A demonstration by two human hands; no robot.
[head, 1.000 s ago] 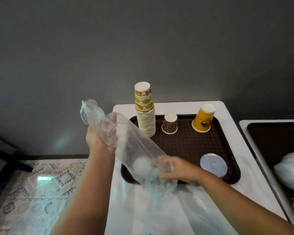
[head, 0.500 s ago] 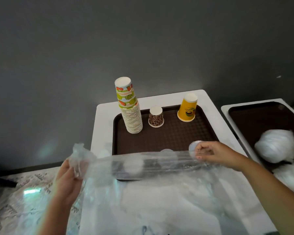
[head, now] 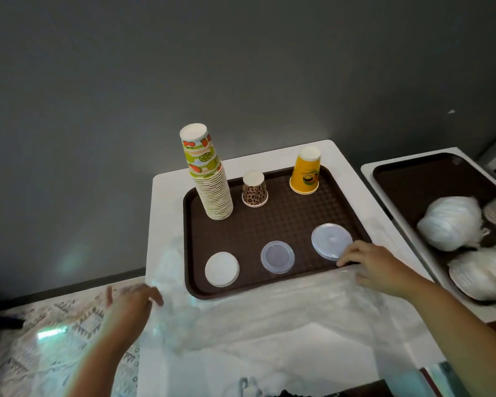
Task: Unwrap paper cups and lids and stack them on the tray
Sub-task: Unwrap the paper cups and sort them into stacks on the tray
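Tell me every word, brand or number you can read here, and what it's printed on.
None can be read.
Yellow cup: a cartoon face with small print above it, too blurred to read.
Tall cup stack: fruit pictures only.
Small cup: leopard spots only.

Brown rectangular plastic tray (head: 272, 293): matt, with a fine embossed grid texture. White surface (head: 166, 202): smooth, slight sheen. Tall stack of fruit-printed paper cups (head: 209, 179), leopard-print paper cup (head: 254, 189), yellow paper cup (head: 306, 174): matt. Three round lids (head: 277, 257): smooth translucent or white plastic. Clear crinkled plastic wrap (head: 269, 316): thin, glossy.
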